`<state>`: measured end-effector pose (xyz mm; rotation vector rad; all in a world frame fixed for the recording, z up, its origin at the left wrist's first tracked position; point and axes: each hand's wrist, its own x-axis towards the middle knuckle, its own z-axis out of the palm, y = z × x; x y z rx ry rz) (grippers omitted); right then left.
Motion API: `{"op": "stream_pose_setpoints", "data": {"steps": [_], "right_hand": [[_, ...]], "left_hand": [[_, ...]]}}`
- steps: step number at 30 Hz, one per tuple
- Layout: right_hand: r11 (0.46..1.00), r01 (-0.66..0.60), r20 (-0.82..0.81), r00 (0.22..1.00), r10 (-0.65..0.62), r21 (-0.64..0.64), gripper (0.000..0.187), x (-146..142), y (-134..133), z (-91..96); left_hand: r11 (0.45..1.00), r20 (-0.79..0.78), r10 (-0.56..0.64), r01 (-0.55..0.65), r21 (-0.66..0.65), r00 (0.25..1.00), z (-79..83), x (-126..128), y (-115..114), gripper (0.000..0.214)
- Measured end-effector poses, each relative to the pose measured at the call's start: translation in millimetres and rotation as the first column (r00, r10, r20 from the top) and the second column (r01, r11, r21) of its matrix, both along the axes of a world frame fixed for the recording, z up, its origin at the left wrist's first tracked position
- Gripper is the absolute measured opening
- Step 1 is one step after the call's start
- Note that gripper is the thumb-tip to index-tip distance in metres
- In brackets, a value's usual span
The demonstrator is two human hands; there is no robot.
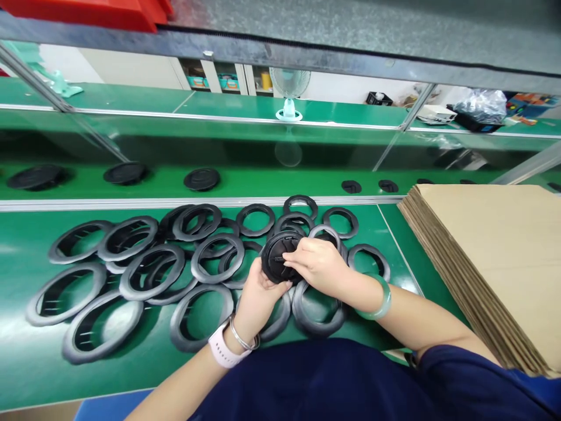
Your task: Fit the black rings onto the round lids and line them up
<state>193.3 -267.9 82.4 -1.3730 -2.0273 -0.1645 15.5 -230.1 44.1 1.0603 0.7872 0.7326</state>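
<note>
Both hands meet over the green bench (26,374) on a round black plastic cap (277,252). My left hand (258,295) cups the cap from below, fingers curled round its rim; a white watch and a thin bangle sit on that wrist. My right hand (319,263) lies over the cap's right side, fingers pinched on its face; a pale green bangle circles that wrist. Several black plastic rings (149,272) lie spread and overlapping on the bench around and under my hands.
A thick stack of brown cardboard sheets (495,263) fills the bench's right side. Beyond a metal rail, a conveyor belt (263,181) carries several finished black caps (201,179). A small desk fan (289,93) stands on the far shelf.
</note>
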Motion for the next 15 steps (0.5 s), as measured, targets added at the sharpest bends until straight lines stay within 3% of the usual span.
{"op": "stream_pose_setpoints", "data": {"steps": [15], "right_hand": [[0.999, -0.028, 0.192, 0.981, 0.024, 0.016, 0.014, 1.5, -6.2, -0.2]], "left_hand": [[1.0, -0.017, -0.007, 0.007, -0.008, 1.0, 0.3, -0.2, -0.4, 0.055]]}}
